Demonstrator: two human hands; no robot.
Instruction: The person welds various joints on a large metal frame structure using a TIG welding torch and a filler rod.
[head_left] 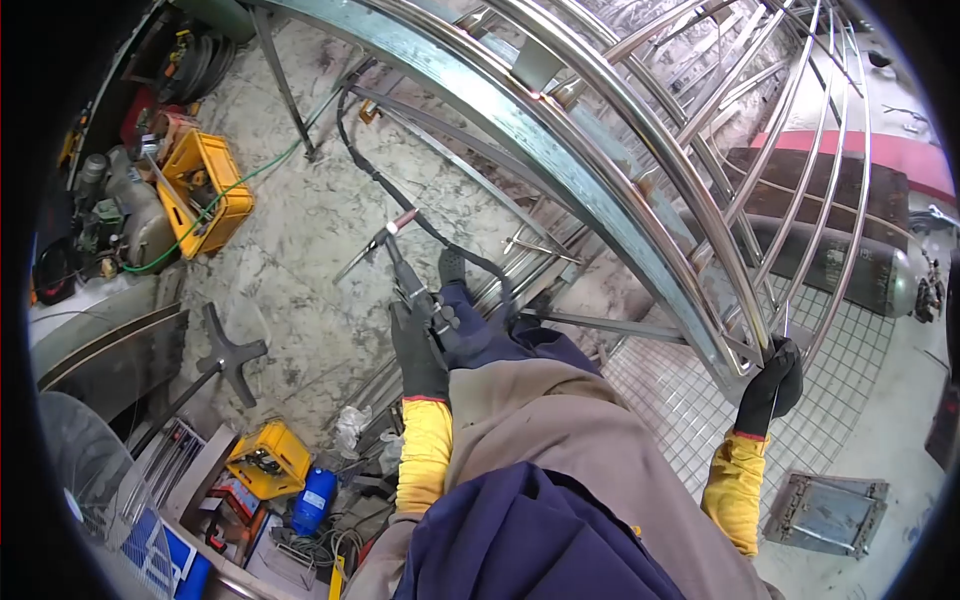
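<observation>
One gloved hand, the left, grips a torch; the right hand curls at the near corner of the steel frame, its hold unclear. Slack cable should aid steadiness.

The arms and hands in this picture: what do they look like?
The left hand and right hand wear dark gloves, each with a thin red edge at the wrist. Above these come bright yellow, wrinkled sleeves. I can make out no lettering on either.
</observation>
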